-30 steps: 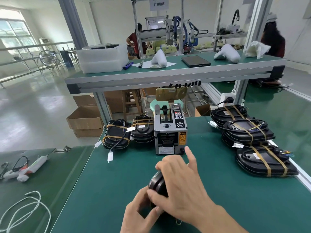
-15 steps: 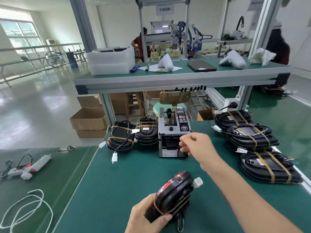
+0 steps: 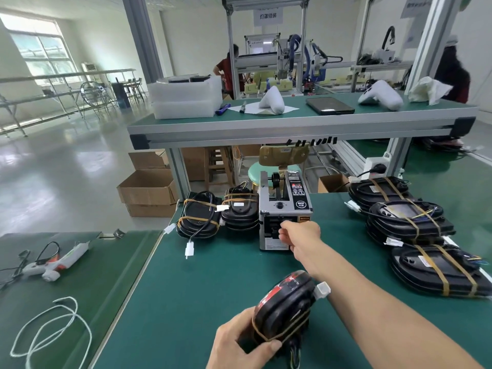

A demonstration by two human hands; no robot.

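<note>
My left hand (image 3: 239,344) grips a black lamp housing (image 3: 285,307) with a red lens, held on edge near the front of the green table; a rubber band wraps it and a white connector (image 3: 322,290) sticks out to the right. My right hand (image 3: 298,235) reaches forward to the outlet of the grey tape dispenser (image 3: 285,209), fingers curled at its mouth. Whether they pinch tape is hidden.
Banded black housings stand left of the dispenser (image 3: 198,219) and in stacks at the right (image 3: 410,219). A glue gun (image 3: 56,262) and a white cord (image 3: 53,331) lie on the left table. A raised shelf (image 3: 292,126) crosses ahead. People work behind.
My right hand left the housing and moved forward to the dispenser's outlet. My left hand turned the housing on edge and kept holding it.
</note>
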